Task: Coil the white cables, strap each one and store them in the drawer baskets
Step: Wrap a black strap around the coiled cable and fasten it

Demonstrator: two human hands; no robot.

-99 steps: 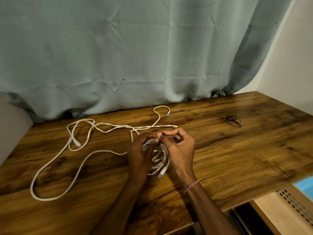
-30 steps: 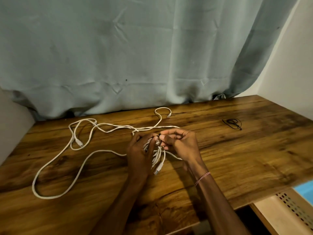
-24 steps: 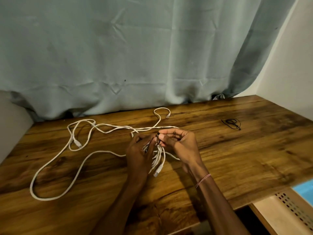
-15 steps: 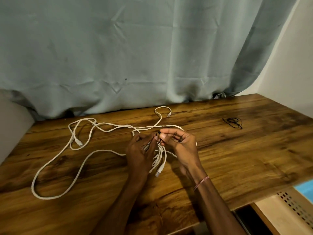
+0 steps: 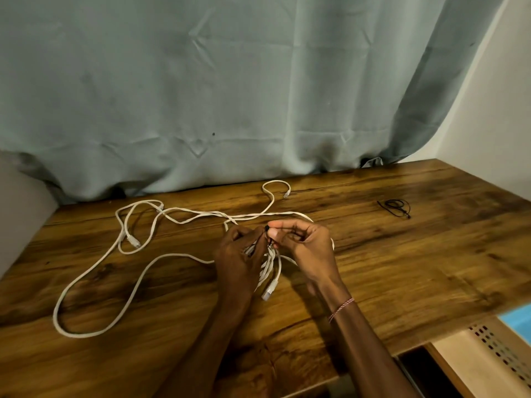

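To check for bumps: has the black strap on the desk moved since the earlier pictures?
No. The black strap keeps its place on the desk, in front of the curtain corner.

No text, label, brand or number can be read anywhere. The plug (image 5: 268, 291) at six o'clock of centre is too small to show any marking.

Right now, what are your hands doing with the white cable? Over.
Left hand grips coiled cable. Right hand pinches black strap. Loose cable sprawled left, not yet coiled.
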